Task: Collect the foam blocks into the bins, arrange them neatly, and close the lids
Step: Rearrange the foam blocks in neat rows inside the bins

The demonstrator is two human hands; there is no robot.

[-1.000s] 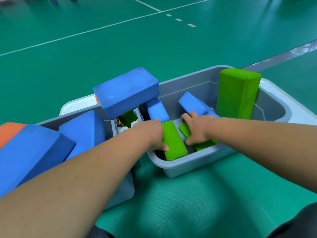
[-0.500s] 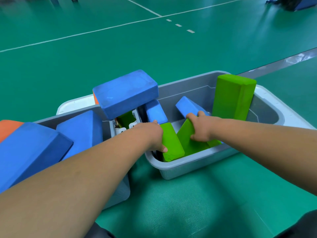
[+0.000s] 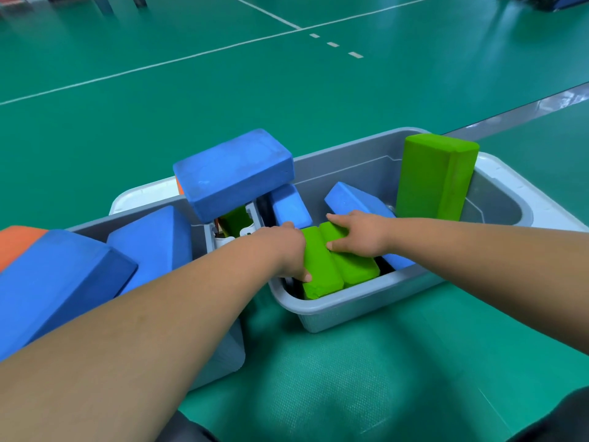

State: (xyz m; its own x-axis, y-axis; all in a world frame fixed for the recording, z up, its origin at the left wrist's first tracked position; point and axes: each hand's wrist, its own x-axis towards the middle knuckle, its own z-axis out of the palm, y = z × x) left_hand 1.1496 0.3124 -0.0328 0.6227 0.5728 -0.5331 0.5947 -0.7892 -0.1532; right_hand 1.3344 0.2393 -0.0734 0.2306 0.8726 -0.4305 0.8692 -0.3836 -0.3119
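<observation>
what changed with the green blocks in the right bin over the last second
The right hand tipped the right green block up and swung it leftward; it now lies flush against the left green block, which the left hand kept holding in place. Neither grip let go. The upright green block, the big blue block and the grey bin stayed put.

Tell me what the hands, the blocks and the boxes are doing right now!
left hand, grips the left flat green block.
right hand, grips the right flat green block, lying beside the first.
tall green block, standing on end in the right bin.
top blue block, perched tilted where the bins meet.
right bin, uncovered.
left bin, uncovered, heaped with blue blocks.
</observation>
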